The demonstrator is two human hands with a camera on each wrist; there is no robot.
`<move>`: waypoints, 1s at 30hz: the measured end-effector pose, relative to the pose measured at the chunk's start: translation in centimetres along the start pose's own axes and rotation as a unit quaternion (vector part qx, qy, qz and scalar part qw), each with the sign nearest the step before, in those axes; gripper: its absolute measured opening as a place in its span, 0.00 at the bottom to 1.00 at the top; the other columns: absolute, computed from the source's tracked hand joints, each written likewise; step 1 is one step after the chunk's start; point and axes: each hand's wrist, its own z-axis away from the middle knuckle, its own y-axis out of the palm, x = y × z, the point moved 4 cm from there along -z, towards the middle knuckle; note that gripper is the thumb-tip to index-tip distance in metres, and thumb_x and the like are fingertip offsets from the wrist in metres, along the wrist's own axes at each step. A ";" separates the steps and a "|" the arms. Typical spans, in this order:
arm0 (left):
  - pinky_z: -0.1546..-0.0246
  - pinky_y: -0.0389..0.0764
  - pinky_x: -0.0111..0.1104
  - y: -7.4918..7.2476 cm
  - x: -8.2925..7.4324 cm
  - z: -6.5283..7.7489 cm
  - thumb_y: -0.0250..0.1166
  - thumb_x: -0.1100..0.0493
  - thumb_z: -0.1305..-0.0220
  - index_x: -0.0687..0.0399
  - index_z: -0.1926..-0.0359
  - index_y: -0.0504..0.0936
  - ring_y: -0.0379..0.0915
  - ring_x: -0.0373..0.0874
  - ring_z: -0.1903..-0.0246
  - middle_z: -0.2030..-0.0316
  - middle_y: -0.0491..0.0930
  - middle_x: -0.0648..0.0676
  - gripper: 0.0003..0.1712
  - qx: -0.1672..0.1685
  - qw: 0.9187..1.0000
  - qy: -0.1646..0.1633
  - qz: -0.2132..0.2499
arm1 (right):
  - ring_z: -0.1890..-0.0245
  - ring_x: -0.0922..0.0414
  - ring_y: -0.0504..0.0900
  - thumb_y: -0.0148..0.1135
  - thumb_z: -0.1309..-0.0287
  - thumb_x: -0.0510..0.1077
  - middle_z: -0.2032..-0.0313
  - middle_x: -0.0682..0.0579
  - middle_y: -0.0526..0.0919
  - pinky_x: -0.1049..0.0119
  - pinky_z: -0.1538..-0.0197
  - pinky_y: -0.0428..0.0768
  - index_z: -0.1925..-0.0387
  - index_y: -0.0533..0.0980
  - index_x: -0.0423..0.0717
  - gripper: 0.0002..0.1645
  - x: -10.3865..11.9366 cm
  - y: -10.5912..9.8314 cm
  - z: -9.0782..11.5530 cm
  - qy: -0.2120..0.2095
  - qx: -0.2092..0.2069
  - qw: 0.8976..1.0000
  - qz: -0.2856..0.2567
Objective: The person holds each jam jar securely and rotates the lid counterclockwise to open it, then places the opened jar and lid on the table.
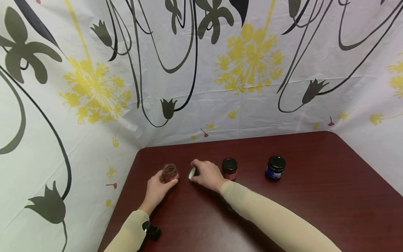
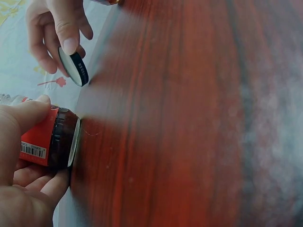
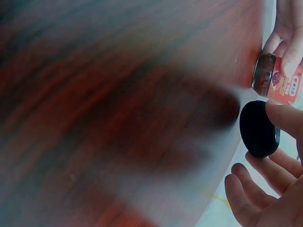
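My left hand (image 1: 156,190) grips a small glass jar (image 1: 170,171) with a red label. The jar has no lid on it, and its clear open mouth faces up in the head view. In the left wrist view its dark lower end (image 2: 64,139) is at the tabletop. To the right of the jar, my right hand (image 1: 207,174) pinches a round lid (image 3: 258,128) between thumb and fingers. The lid, tilted on edge apart from the jar, has a black outside and a pale inside (image 2: 70,67).
Close beyond my right wrist stands a black-lidded jar (image 1: 229,168) with a red label. Farther right is another black-lidded jar (image 1: 275,167) with a blue label. The dark red wooden table (image 1: 315,196) meets a patterned white cloth (image 1: 220,115) behind and at the left.
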 end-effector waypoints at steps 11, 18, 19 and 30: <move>0.51 0.81 0.42 0.0 0.1 0.0 0.78 0.46 0.45 0.43 0.42 0.79 0.80 0.42 0.47 0.50 0.83 0.48 0.30 0.000 1.000 0.001 0.003 | 0.59 0.59 0.82 0.75 0.45 0.55 0.53 0.55 0.84 0.57 0.56 0.80 0.42 0.77 0.53 0.31 0.1 0.3 -0.2 0.000 -0.004 1.000 -0.004; 0.51 0.81 0.42 0.0 0.1 0.0 0.78 0.46 0.45 0.44 0.42 0.79 0.80 0.42 0.47 0.49 0.83 0.48 0.31 0.000 1.000 0.000 -0.002 | 0.57 0.58 0.82 0.75 0.45 0.55 0.51 0.54 0.84 0.58 0.55 0.80 0.41 0.77 0.52 0.32 0.0 0.7 -0.3 0.008 0.001 1.000 0.005; 0.51 0.81 0.42 0.0 0.1 0.0 0.78 0.46 0.45 0.44 0.42 0.79 0.80 0.42 0.47 0.49 0.83 0.48 0.31 -0.001 1.000 0.001 -0.003 | 0.57 0.58 0.82 0.75 0.45 0.55 0.51 0.54 0.84 0.58 0.55 0.80 0.41 0.77 0.52 0.32 0.0 0.7 -0.4 0.008 0.002 1.000 0.006; 0.52 0.82 0.42 0.1 0.2 -0.1 0.78 0.48 0.45 0.44 0.43 0.80 0.80 0.42 0.48 0.50 0.83 0.48 0.29 -0.004 1.000 0.002 0.000 | 0.56 0.57 0.83 0.76 0.46 0.55 0.50 0.53 0.85 0.58 0.56 0.80 0.41 0.78 0.51 0.32 0.1 1.1 -0.3 0.003 -0.001 1.000 0.018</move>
